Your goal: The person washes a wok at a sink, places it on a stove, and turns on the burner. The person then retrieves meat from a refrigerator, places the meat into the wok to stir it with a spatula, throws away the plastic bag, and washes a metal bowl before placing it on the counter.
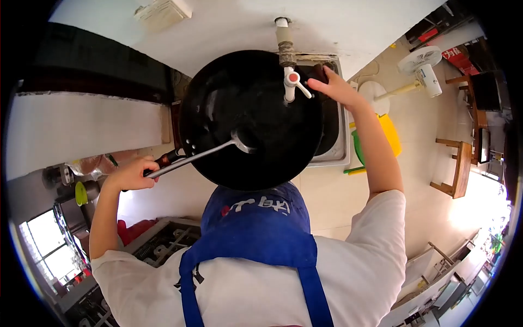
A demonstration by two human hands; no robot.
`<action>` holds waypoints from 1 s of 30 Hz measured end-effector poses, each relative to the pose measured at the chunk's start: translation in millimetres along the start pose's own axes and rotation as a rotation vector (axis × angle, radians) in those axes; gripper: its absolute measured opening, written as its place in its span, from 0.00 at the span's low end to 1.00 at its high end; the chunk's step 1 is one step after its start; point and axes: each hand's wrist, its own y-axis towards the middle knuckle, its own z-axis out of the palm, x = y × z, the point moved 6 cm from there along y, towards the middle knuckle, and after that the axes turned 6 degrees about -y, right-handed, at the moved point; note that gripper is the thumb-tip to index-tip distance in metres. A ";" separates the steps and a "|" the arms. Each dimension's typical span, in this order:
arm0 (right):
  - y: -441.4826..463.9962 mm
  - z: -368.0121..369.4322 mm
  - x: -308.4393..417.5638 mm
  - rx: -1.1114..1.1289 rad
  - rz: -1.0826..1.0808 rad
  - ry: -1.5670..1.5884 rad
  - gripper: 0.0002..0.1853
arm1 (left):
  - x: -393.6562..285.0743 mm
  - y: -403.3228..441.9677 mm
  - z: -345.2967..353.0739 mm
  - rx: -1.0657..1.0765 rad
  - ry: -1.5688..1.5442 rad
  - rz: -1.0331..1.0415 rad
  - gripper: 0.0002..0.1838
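My left hand (136, 173) is closed around the dark wok handle (170, 158) and the long handle of a metal ladle (242, 143) together. The ladle's head rests inside the large black wok (218, 109), which is held out in front of my body under the tap. My right hand (339, 90) is beside the white tap (290, 84), its thumb and a finger apart. The thumb points at the tap's lever, with a small gap between. A dark brown piece (320, 71) shows by the fingers; I cannot make out what it is. Whether water runs is unclear.
A metal sink (344, 139) lies behind and right of the wok, against the white wall. Farther right stand a green and yellow stool (389, 136), a white fan (422, 68) and a wooden bench (462, 169). A stove (169, 240) is at lower left.
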 end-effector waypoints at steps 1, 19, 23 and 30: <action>-4.9 -4.6 7.4 -0.059 -0.056 0.116 0.54 | 3.9 -0.7 0.4 -0.009 -0.027 0.020 0.08; 7.4 17.7 -9.7 0.191 -0.104 0.239 0.60 | 51.6 -16.4 21.6 -0.015 -0.308 -0.129 0.10; 11.2 36.0 0.8 0.213 -0.137 0.233 0.60 | 49.4 -34.2 18.7 -0.083 -0.254 -0.129 0.10; 3.7 36.2 0.2 0.158 0.028 0.425 0.47 | 36.1 -38.8 0.4 -0.102 -0.148 -0.080 0.10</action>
